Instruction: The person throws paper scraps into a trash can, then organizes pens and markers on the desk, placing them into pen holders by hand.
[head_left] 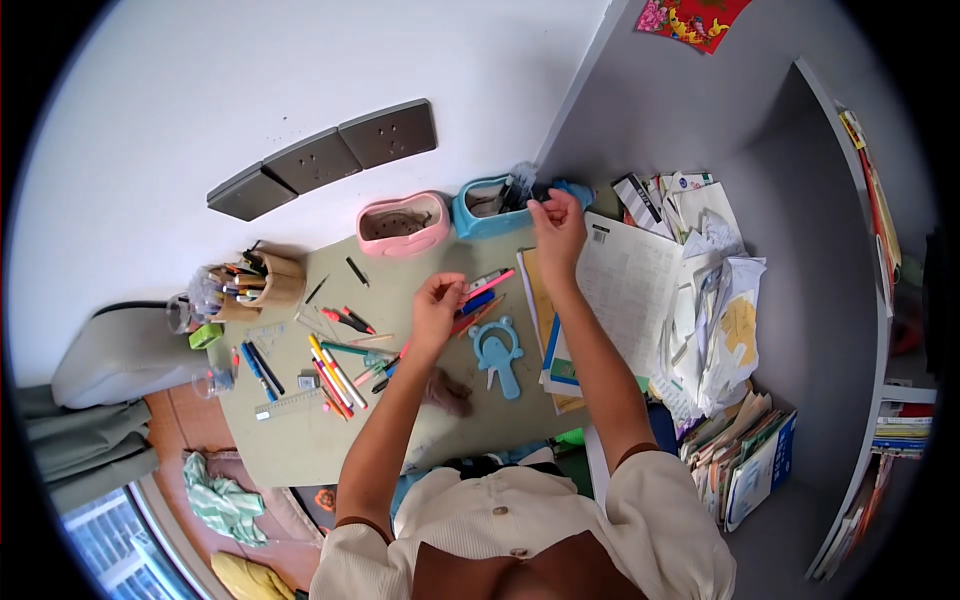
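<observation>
My left hand (pixel 440 302) is closed in a loose pinch above the desk. A pink pen (pixel 492 284) runs out from beside its fingertips; whether the fingers hold it, I cannot tell. Below it lie a grey marker (pixel 487 279) and blue pens (pixel 476 303). My right hand (pixel 560 228) pinches thumb and finger together at the right end of a blue pen holder (pixel 490 222), and what is in the pinch does not show. Dark items stand in that holder. A pink pen holder (pixel 404 236) stands left of it with its inside visible.
Several loose pens and markers (pixel 335 372) lie left on the desk (pixel 290 450), near a clear ruler (pixel 290 402). A blue bear-shaped tool (pixel 497 358) lies centrally. Papers (pixel 630 285) and crumpled sheets (pixel 715 320) are at right. A brown pen cup (pixel 280 280) stands back left.
</observation>
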